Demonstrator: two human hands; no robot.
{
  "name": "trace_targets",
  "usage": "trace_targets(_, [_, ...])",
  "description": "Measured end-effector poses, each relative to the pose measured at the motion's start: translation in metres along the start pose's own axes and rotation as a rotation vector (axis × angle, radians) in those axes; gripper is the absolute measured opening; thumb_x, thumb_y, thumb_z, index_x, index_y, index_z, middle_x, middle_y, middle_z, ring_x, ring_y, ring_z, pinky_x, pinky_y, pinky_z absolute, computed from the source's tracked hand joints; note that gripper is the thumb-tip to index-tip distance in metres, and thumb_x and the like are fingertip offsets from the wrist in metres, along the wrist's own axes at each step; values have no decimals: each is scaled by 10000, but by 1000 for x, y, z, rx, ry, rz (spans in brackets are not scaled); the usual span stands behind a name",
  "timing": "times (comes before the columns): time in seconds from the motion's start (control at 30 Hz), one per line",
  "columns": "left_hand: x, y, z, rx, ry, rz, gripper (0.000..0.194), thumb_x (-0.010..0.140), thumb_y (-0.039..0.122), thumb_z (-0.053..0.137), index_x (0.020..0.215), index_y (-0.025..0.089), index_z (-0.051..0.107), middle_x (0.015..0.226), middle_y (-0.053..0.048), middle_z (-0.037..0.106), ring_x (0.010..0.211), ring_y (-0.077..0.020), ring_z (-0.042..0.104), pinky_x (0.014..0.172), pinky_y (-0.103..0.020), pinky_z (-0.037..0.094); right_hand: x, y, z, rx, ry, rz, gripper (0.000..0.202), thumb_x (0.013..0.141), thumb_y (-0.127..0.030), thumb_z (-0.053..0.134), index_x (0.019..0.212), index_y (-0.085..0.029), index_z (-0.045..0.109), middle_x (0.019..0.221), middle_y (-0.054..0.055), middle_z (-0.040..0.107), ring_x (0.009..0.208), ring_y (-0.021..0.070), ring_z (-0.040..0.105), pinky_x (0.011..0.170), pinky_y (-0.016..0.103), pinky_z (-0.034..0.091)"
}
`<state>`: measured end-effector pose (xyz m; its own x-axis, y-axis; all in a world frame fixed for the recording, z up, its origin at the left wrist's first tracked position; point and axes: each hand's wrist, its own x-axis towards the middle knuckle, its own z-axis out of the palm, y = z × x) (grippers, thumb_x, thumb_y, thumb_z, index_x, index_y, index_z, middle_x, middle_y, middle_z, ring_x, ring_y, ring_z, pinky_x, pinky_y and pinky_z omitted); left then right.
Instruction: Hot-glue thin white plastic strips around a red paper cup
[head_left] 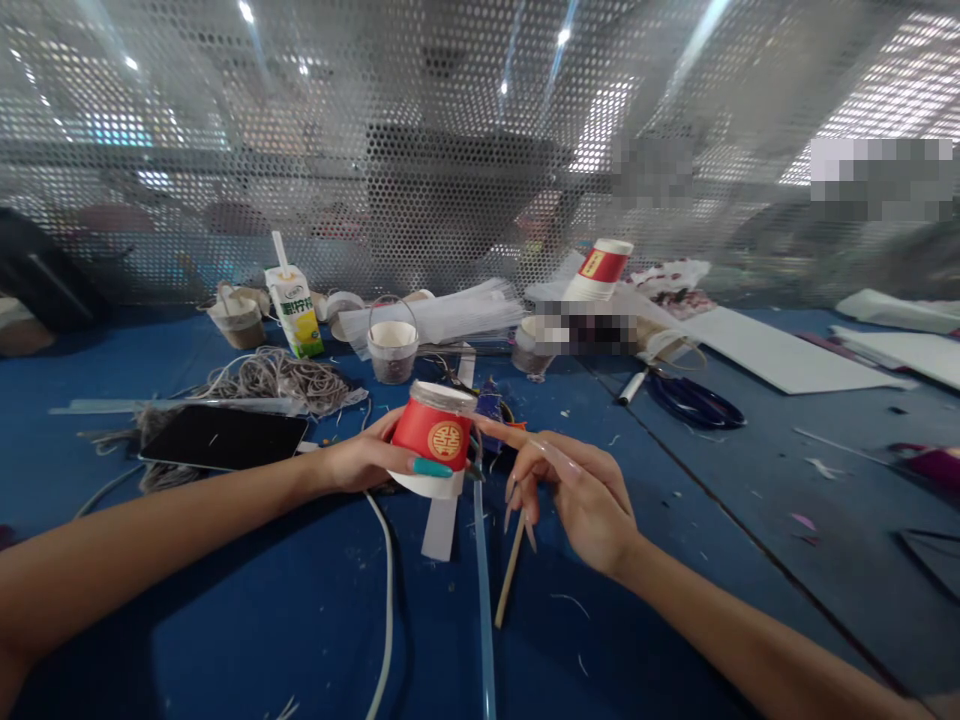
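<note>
In my left hand (367, 452) is a red and white paper cup (420, 428), held tilted with its narrower end up. A gold round emblem marks its side, and a greyish band wraps its upper end. My right hand (574, 485) is beside it, index finger stretched to the cup near the band; whether anything thin lies between them I cannot tell. The other right fingers are curled around a thin wooden stick (510, 575), whose upper end is hidden behind them. Below the cup are a white paper strip (441, 530) and a clear bluish plastic strip (482, 590).
Left lie a phone (225, 437), tangled grey string (277, 378) and a white cable (388, 590). Behind stand a drink carton (294, 310), a handled cup (394, 355) and stacked cups (600, 268). A marker (634, 386), dark cord (694, 397) and white board (795, 350) are right. A perforated metal screen (450, 150) closes the back.
</note>
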<state>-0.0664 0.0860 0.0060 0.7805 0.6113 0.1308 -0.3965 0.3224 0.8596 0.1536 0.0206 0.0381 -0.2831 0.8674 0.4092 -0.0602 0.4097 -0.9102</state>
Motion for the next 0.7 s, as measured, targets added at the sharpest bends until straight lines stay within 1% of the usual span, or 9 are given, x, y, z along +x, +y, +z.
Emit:
trace_targets(0.1, [0,-1,-1,-17,21,2,573,542,181,783,1093,126,636,943,-103,728,856,-226,686,808,-341,511,2,3,-1,15,128,-72,340,876,-371,488,639,-171,630,902,90,748,347,75,532,310,221,424])
trace_targets(0.2, [0,0,-2,-30,26,-6,574,548,145,758,1108,126,633,983,-103,721,890,-229,676,829,-347,497,7,4,-1,76,344,-125,304,869,-334,483,634,-177,595,810,50,729,296,54,478,309,227,447])
trace_targets(0.27, [0,1,-2,-23,14,-11,570,556,135,744,1114,120,628,1010,-108,712,919,-233,665,851,-356,484,11,3,-2,119,484,-127,254,850,-333,501,653,-184,560,766,7,680,277,37,427,264,210,404])
trace_targets(0.33, [0,1,-2,-18,6,-6,600,550,146,744,1134,121,614,1042,-114,700,945,-244,654,869,-371,471,13,4,-2,116,565,-118,201,825,-343,528,691,-194,533,692,-31,604,288,41,412,223,187,334])
trace_targets(0.37, [0,1,-3,-16,9,-7,618,546,158,747,1146,120,604,1056,-120,693,954,-252,649,870,-378,467,14,4,-2,97,583,-113,180,813,-350,539,716,-200,521,651,-46,567,300,48,417,220,181,319])
trace_targets(0.43, [0,0,-5,-18,28,-23,634,540,185,757,1151,121,595,1050,-121,689,936,-253,647,840,-372,471,14,4,-1,44,592,-97,155,799,-353,547,768,-211,493,575,-68,516,325,67,442,246,180,338])
trace_targets(0.57, [0,-2,-8,-48,47,-58,562,547,194,765,1085,125,620,930,-86,706,808,-202,655,730,-305,484,11,5,1,-46,560,-74,136,822,-330,513,841,-230,422,478,-93,486,348,92,461,298,182,352])
trace_targets(0.63, [1,-2,-9,-63,53,-45,531,559,192,756,1069,131,619,898,-76,708,770,-192,654,702,-295,484,9,6,2,-109,524,-126,107,847,-296,494,874,-237,409,480,-98,472,357,91,454,320,187,352])
trace_targets(0.7, [2,-2,-9,-77,84,-22,513,563,212,757,1051,133,620,892,-73,710,765,-191,655,708,-297,488,5,9,3,-194,509,-224,116,853,-235,512,918,-245,417,589,-82,489,398,76,462,355,193,372])
